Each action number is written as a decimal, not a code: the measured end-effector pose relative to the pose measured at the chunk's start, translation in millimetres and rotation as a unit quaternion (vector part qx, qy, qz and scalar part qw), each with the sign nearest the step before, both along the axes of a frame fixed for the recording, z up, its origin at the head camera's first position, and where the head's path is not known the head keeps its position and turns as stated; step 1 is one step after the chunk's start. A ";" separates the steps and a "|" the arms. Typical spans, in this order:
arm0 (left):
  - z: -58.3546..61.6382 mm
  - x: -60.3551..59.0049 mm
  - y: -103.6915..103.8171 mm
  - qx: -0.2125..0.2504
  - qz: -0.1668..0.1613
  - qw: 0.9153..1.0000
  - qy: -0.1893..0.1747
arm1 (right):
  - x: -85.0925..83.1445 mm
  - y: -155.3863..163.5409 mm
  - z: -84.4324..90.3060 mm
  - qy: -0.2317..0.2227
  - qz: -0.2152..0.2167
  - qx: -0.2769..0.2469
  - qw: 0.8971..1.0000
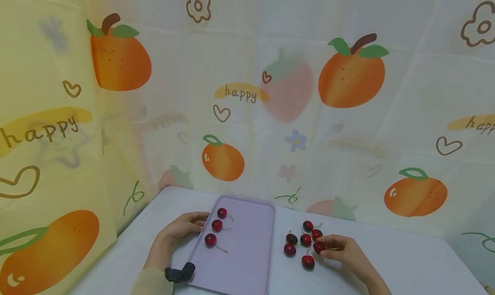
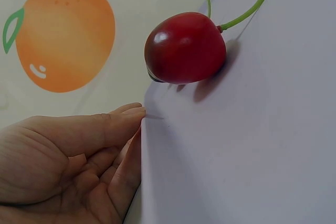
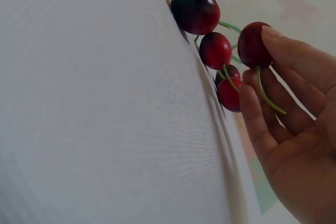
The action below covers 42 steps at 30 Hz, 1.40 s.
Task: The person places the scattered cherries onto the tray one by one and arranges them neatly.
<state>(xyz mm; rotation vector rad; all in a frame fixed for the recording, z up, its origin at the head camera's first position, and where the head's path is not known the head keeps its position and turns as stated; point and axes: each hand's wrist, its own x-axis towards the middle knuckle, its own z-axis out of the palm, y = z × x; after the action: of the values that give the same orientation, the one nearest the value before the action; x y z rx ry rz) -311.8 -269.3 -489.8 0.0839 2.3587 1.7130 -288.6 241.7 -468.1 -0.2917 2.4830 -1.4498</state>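
Observation:
A lilac tray [image 1: 243,260] lies on the table with three red cherries [image 1: 217,225] in a row near its left edge. My left hand [image 1: 181,228] rests open against that edge, fingertips [image 2: 134,114] touching the tray rim beside a cherry [image 2: 185,47]. To the right of the tray lies a cluster of several cherries [image 1: 305,240] on the table. My right hand [image 1: 340,247] pinches one cherry [image 1: 319,247] at the cluster's right side; in the right wrist view this cherry [image 3: 253,44] sits at my fingertips [image 3: 278,40], its green stem hanging down.
The white table [image 1: 406,265] stands in a corner, closed in at the back and left by a curtain printed with oranges [image 1: 351,73]. A black wrist strap [image 1: 179,272] lies over the tray's near left corner.

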 end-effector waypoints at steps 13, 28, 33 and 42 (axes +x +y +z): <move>-0.1 -3.2 -0.9 0.005 -0.003 1.000 -0.001 | 2.0 -12.9 16.4 0.015 0.010 -0.018 1.000; 1.9 0.4 0.0 0.002 0.006 1.000 -0.010 | 2.0 -36.7 29.7 0.034 0.011 -0.027 0.999; 3.4 -0.1 0.9 -0.001 0.008 1.000 -0.010 | 2.6 -46.3 33.2 0.037 0.024 -0.047 0.998; 3.3 0.9 0.7 -0.001 0.002 1.000 -0.008 | 6.1 -66.2 40.7 0.058 0.046 -0.073 0.995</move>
<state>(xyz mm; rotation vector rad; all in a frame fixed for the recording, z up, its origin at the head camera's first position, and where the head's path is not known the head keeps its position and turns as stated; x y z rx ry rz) -310.9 -268.6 -486.5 0.0662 2.3508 1.7074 -282.5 175.6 -427.4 -0.5247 2.4186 -1.6217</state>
